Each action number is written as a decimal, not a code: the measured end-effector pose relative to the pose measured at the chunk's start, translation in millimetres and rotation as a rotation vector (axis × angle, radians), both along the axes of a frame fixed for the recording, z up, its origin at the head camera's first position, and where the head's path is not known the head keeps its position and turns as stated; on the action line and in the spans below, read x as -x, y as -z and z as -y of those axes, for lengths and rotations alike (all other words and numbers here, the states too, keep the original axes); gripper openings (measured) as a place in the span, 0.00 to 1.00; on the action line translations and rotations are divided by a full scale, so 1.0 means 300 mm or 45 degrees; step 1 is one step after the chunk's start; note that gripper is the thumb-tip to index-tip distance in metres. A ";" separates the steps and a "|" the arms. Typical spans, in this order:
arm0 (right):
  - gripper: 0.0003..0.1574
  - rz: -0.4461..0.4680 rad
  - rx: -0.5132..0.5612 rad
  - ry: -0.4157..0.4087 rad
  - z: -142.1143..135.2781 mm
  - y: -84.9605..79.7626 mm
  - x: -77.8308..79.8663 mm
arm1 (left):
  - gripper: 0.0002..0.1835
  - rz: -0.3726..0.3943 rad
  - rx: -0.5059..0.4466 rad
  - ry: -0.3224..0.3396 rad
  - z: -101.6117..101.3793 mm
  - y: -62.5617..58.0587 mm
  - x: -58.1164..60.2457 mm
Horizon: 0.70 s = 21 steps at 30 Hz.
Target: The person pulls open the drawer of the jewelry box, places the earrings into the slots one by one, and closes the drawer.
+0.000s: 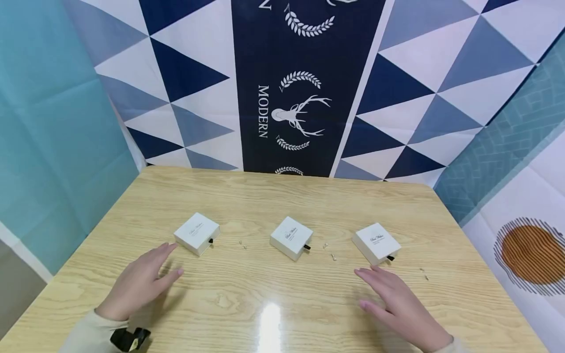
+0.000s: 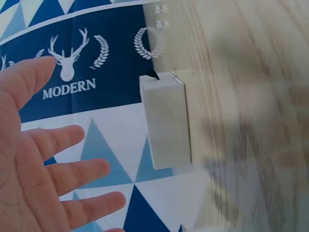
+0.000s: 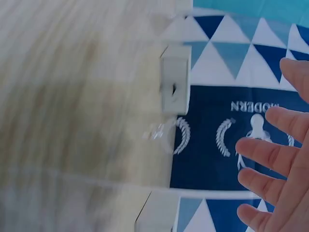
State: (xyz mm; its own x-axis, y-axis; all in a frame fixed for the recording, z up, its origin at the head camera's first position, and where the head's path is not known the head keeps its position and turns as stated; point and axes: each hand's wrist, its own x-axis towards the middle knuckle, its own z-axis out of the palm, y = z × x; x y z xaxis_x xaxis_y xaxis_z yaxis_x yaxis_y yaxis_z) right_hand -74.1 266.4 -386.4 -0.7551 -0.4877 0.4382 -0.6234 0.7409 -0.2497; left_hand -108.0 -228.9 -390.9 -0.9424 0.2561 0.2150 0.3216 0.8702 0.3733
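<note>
Three small white boxes with printed lettering and a black pull tab stand in a row on the table: a left box (image 1: 196,233), a middle box (image 1: 291,238) and a right box (image 1: 376,243). My left hand (image 1: 139,282) hovers just in front of the left box, fingers spread and holding nothing. That box (image 2: 166,123) also shows in the left wrist view, apart from the fingers. Near the front of the right box is my right hand (image 1: 399,306), its fingers extended with nothing in them. Two boxes appear in the right wrist view, one of them whole (image 3: 175,79).
Tiny earring-like pieces lie beside the boxes: some right of the left box (image 1: 243,244), others by the middle box (image 1: 333,257) and more right of the right box (image 1: 424,274). A patterned cloth (image 1: 194,73) hangs behind the wooden table (image 1: 247,314); blue cloth borders the left.
</note>
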 end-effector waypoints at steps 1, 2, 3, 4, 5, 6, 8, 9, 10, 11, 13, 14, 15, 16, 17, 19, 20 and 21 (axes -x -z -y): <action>0.33 0.011 0.008 -0.019 0.012 -0.007 0.004 | 0.32 -0.004 0.001 -0.005 -0.001 -0.001 0.011; 0.33 0.025 0.015 -0.032 0.023 -0.013 0.008 | 0.31 -0.008 0.002 -0.012 -0.001 -0.001 0.022; 0.32 0.037 0.023 -0.044 0.036 -0.021 0.012 | 0.31 -0.012 0.005 -0.017 -0.002 -0.002 0.034; 0.32 0.049 0.030 -0.053 0.050 -0.030 0.016 | 0.30 -0.016 0.005 -0.020 -0.003 -0.002 0.048; 0.32 0.061 0.039 -0.067 0.064 -0.038 0.021 | 0.30 -0.015 0.008 -0.024 -0.005 -0.001 0.060; 0.31 0.073 0.046 -0.079 0.078 -0.046 0.024 | 0.29 -0.019 0.008 -0.022 -0.007 0.000 0.074; 0.30 0.069 0.059 -0.120 0.111 -0.062 0.034 | 0.28 -0.022 0.002 -0.026 -0.010 0.006 0.098; 0.30 0.068 0.070 -0.146 0.130 -0.069 0.038 | 0.28 -0.022 0.000 -0.029 -0.011 0.010 0.109; 0.29 0.063 0.081 -0.174 0.148 -0.074 0.043 | 0.28 -0.020 -0.004 -0.035 -0.013 0.013 0.120; 0.28 0.053 0.090 -0.202 0.166 -0.076 0.049 | 0.28 -0.011 -0.012 -0.043 -0.014 0.016 0.129; 0.26 0.033 0.111 -0.250 0.202 -0.079 0.059 | 0.27 0.012 -0.033 -0.071 -0.018 0.020 0.143; 0.25 0.024 0.119 -0.270 0.219 -0.079 0.064 | 0.27 0.027 -0.044 -0.087 -0.020 0.021 0.148; 0.23 0.011 0.124 -0.283 0.235 -0.078 0.070 | 0.27 0.046 -0.057 -0.105 -0.022 0.020 0.152; 0.22 0.005 0.129 -0.294 0.250 -0.077 0.075 | 0.27 0.063 -0.072 -0.122 -0.023 0.021 0.155; 0.21 0.000 0.133 -0.302 0.265 -0.076 0.080 | 0.27 0.074 -0.082 -0.135 -0.021 0.023 0.159; 0.19 0.003 0.146 -0.320 0.293 -0.072 0.091 | 0.27 0.103 -0.098 -0.157 -0.014 0.022 0.166; 0.19 0.013 0.148 -0.326 0.307 -0.070 0.097 | 0.28 0.121 -0.105 -0.167 -0.010 0.019 0.169; 0.18 0.035 0.149 -0.332 0.321 -0.070 0.101 | 0.28 0.142 -0.117 -0.176 -0.004 0.016 0.172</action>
State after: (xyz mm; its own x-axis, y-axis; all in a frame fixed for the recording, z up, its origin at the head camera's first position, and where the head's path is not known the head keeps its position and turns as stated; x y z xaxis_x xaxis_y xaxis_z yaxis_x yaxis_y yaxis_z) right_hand -104.3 170.0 -365.4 -0.6231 -0.6143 0.4842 -0.7810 0.5215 -0.3435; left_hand -159.7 -227.9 -395.6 -0.9866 0.1070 0.1235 0.1537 0.8639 0.4796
